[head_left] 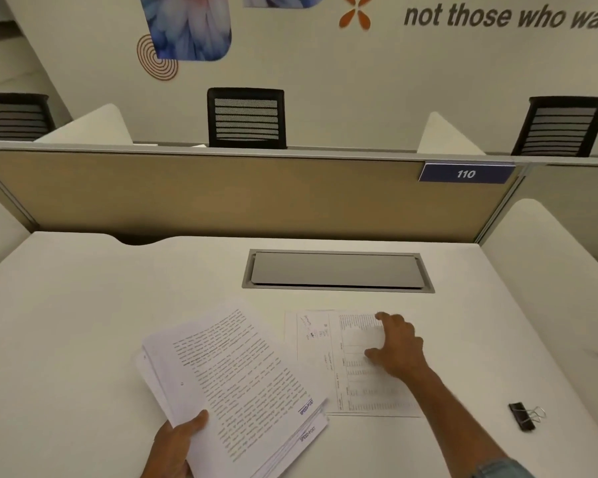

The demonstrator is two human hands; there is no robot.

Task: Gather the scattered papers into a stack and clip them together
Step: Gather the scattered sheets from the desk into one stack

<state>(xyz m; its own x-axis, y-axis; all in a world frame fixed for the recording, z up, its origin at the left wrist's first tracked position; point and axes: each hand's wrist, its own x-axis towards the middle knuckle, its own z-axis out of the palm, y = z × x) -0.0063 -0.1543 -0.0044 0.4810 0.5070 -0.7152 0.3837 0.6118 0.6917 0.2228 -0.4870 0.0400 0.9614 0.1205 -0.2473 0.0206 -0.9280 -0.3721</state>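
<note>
Stack (242, 374) and left hand (173, 446) partly cropped

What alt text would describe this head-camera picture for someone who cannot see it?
A person's left hand holds a stack of printed papers at a white desk while the right hand rests on a loose sheet beside it. A black binder clip lies further right.

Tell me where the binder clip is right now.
The binder clip lies on the desk at the lower right of the head view, right of the right forearm, apart from the loose sheet under the right hand.
</note>
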